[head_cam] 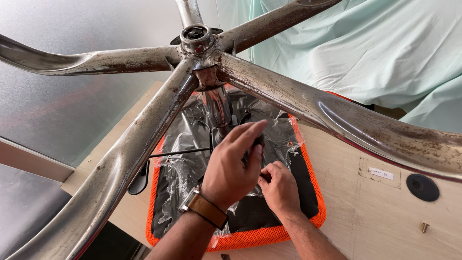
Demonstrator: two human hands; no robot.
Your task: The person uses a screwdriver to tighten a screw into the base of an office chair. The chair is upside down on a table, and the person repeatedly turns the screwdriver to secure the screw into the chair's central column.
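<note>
An office chair lies upside down on a wooden table. Its rusty chrome star base rises towards me, and its orange mesh seat has its underside wrapped in clear plastic. My left hand, with a brown-strapped watch on the wrist, is closed around a dark tool handle beside the chrome centre column. My right hand rests on the seat's underside just right of it. Its fingertips are pinched at something small below the tool that I cannot make out.
The chair legs spread over the work area on all sides. A black lever paddle sticks out left of the seat. A black round cap, a brass screw and a white label lie on the table at right. Pale green cloth hangs behind.
</note>
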